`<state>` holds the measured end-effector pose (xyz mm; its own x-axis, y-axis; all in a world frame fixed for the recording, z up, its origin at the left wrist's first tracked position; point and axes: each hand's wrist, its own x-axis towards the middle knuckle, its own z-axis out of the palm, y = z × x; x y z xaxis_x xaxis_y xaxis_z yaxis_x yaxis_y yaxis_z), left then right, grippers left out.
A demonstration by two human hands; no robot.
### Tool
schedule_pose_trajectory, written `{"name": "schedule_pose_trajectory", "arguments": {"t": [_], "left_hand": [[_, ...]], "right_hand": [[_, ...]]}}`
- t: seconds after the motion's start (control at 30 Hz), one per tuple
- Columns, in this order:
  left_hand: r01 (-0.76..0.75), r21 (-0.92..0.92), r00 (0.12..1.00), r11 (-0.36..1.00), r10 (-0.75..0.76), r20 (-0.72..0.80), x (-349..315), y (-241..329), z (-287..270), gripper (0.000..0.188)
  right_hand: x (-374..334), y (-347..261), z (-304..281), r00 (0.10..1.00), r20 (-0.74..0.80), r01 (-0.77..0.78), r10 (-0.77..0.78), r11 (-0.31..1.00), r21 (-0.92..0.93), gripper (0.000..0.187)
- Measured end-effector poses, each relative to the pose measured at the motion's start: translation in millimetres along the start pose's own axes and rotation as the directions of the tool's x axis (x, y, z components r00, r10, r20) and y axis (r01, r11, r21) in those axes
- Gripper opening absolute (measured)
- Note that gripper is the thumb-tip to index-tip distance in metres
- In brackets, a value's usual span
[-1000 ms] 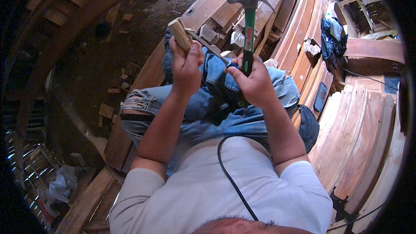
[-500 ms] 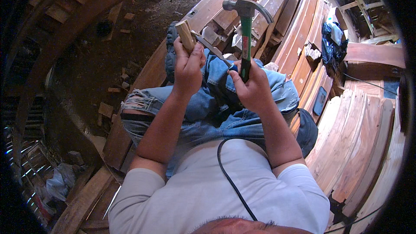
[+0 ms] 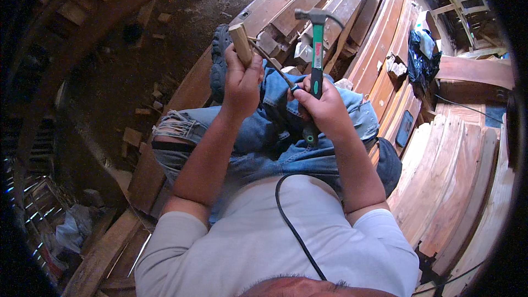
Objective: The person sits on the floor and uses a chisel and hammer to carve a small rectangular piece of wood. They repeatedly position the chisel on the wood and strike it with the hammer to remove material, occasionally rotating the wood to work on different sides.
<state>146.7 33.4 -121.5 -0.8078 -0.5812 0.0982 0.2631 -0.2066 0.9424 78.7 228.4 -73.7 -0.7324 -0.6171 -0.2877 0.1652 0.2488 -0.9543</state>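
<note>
My left hand (image 3: 243, 80) is closed around a short wooden block (image 3: 240, 43), held upright over my lap. My right hand (image 3: 324, 103) grips a claw hammer (image 3: 317, 44) with a green and black handle, its head pointing up and away from me. That same hand also holds a thin tool with a long metal shaft (image 3: 279, 70) and a blue collar by its handle. The shaft slants up-left to the block, its tip close to or against the block's right side; exact contact and tip shape cannot be made out. My fingers hide most of the tool's handle.
I sit with crossed legs in torn jeans (image 3: 297, 157) among stacked planks (image 3: 379, 44). A phone (image 3: 405, 127) lies on boards at the right, near a dark plastic bag (image 3: 422, 58). Wood offcuts (image 3: 132, 136) are scattered on the floor at left. A black cable (image 3: 291, 223) crosses my shirt.
The hammer has shifted slightly right and down, tilting so its handle end shows below my right hand. The wooden block has turned a little in my left hand.
</note>
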Motion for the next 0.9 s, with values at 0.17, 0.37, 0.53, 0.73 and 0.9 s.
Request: {"name": "schedule_pose_trajectory", "arguments": {"t": [0.17, 0.37, 0.53, 0.73, 0.9], "left_hand": [[0.178, -0.232, 0.980, 0.956, -0.193, -0.047, 3, 1, 0, 0.035], [0.144, -0.181, 0.990, 0.973, -0.142, 0.026, 6, 0, -4, 0.030], [0.007, 0.023, 0.997, 1.000, -0.005, -0.072, 1, -16, 1, 0.032], [0.092, -0.128, 0.993, 0.987, -0.101, -0.064, 2, -5, 0, 0.040], [0.083, -0.038, 0.990, 0.996, -0.087, -0.115, 7, -5, -1, 0.043]], "right_hand": [[-6, -35, 15, 0.949, -0.064, 0.229, -0.310, 0.811, -0.538, 0.024], [-11, -57, 9, 0.965, -0.052, 0.176, -0.258, 0.780, -0.601, 0.022], [-3, -46, 3, 0.983, -0.028, 0.148, -0.180, 0.878, -0.456, 0.022], [7, -15, 7, 1.000, 0.018, 0.019, -0.017, 0.997, -0.078, 0.021], [7, -9, 20, 0.996, 0.016, 0.088, -0.086, 0.989, -0.123, 0.016]]}}
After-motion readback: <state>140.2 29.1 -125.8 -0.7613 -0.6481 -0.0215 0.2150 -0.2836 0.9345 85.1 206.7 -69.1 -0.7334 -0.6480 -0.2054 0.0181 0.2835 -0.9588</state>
